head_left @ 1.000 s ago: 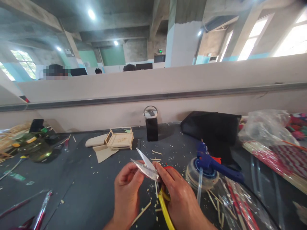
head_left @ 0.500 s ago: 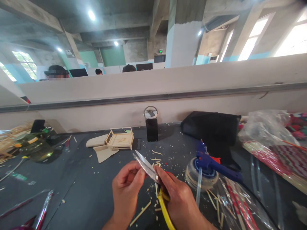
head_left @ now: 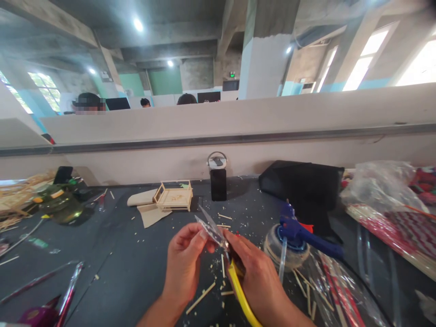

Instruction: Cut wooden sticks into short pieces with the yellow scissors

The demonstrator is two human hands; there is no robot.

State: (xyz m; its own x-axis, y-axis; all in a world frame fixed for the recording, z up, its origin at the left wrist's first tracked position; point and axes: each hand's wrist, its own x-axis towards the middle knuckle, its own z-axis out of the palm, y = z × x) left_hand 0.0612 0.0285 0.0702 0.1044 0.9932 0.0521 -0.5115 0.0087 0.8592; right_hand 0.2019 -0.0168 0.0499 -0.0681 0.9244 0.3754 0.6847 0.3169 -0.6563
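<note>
Two hands met near the middle of the front edge of a dark desk (head_left: 132,272): the left hand (head_left: 185,254) pinched, anything held too small to tell, the right hand (head_left: 255,268) gripping yellow-handled scissors (head_left: 236,279), blades parted. Clean snipping seemed to need fingertips clear. Toward the back left corner stood a green jug (head_left: 61,206), contents unclear; along the back edge, a wooden tray (head_left: 165,202) held scraps; rightward, a clear tub (head_left: 271,250) bore a glue gun (head_left: 299,234).

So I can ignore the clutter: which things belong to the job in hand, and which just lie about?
Likely in the job:
yellow-handled scissors, in the right hand, left hand close by
wooden sticks
small wooden frame
blue glue gun

Seemingly just lying about:
black phone
black bag or cloth
clear plastic bag
</note>
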